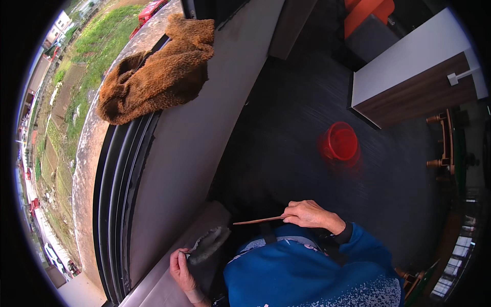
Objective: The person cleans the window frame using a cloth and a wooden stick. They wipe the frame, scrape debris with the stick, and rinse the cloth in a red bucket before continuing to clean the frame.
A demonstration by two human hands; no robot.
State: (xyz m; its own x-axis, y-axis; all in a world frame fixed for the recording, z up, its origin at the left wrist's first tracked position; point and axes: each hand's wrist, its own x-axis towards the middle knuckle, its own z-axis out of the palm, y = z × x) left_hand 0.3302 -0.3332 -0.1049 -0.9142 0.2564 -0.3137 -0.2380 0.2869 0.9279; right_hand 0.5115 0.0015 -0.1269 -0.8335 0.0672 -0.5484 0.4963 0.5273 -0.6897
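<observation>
My right hand [308, 215] grips one end of a thin wooden stick [257, 221], its tapered end pointing left across the front of my blue top. Down by the window wall, my left hand [182, 268] pinches the edge of a grey, ragged-edged piece that looks like cloth [207, 247]; its exact kind is unclear. Above that hand run the dark sliding-window tracks [119, 184]. A fluffy brown towel [161, 76] lies bunched over the tracks and the sill, apart from both hands.
A red plastic bucket [342, 141] stands on the dark floor [276, 146]. White-and-wood panelled furniture [414, 65] is at the upper right, near an orange-backed chair [368, 15]. Turned wooden legs [441, 163] show at the right rim. Outside the open window lies a stone ledge [90, 153].
</observation>
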